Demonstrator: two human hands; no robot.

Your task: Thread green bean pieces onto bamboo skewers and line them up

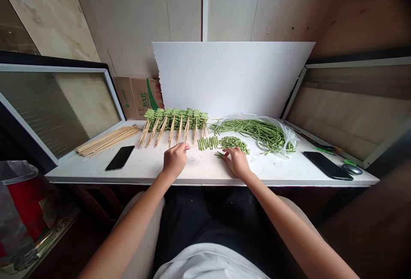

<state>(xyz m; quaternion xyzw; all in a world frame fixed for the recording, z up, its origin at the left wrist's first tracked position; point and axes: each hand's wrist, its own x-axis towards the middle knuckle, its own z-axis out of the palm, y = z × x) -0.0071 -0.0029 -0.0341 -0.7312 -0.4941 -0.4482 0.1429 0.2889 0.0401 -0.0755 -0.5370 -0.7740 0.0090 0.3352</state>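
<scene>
My left hand (175, 159) is closed in a pinch around the end of a thin wooden skewer (194, 146). Cut green bean pieces (208, 143) sit side by side in a row at the skewer's far end. Just to the right, my right hand (238, 162) has its thumb and fingers drawn together at a few short bean pieces (219, 154) near the tabletop. Behind that hand lies a pile of cut bean pieces (233, 142), partly covered by the fingers.
Finished bean skewers (180, 118) are stacked at the back. Bare skewers (109, 140) and a phone (120, 158) lie left. Long beans (253, 129) in a plastic bag, another phone (327, 165) and scissors (324, 145) are right. A white board (231, 78) stands behind.
</scene>
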